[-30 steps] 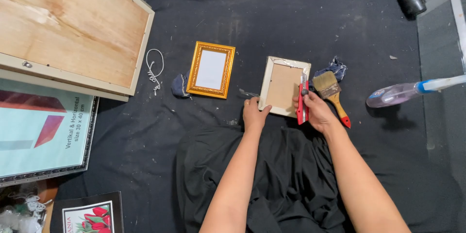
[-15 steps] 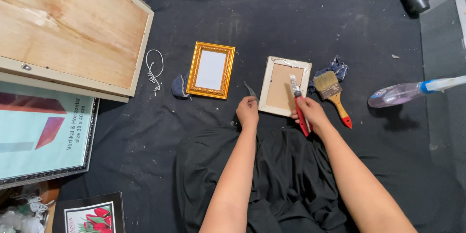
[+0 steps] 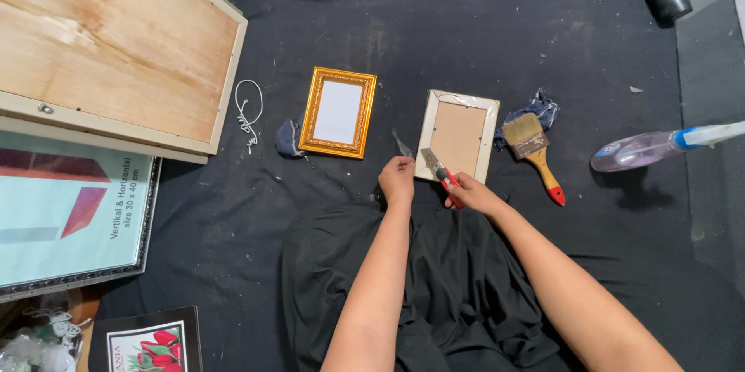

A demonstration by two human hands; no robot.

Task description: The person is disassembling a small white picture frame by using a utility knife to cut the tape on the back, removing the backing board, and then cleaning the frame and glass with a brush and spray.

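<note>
The cream picture frame (image 3: 456,136) lies face down on the black cloth (image 3: 466,31), long axis running away from the person, directly ahead of both hands. The right hand (image 3: 469,195) is nearer, fingers wrapped around a red utility knife (image 3: 439,173) whose blade angles onto the frame's near edge. The left hand (image 3: 397,181), fingers curled together, rests at the near left corner. Both forearms reach forward.

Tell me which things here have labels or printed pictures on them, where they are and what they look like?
Big framed teal paper insert: far left, dark ornate frame, rectangular, teal with red and grey shapes and a line of dark print.
Black packet with red flowers picture: bottom left corner, rectangular, white panel inside.
Clear spray bottle with small label: right side, lying down, blue collar; label too small to describe.
</note>
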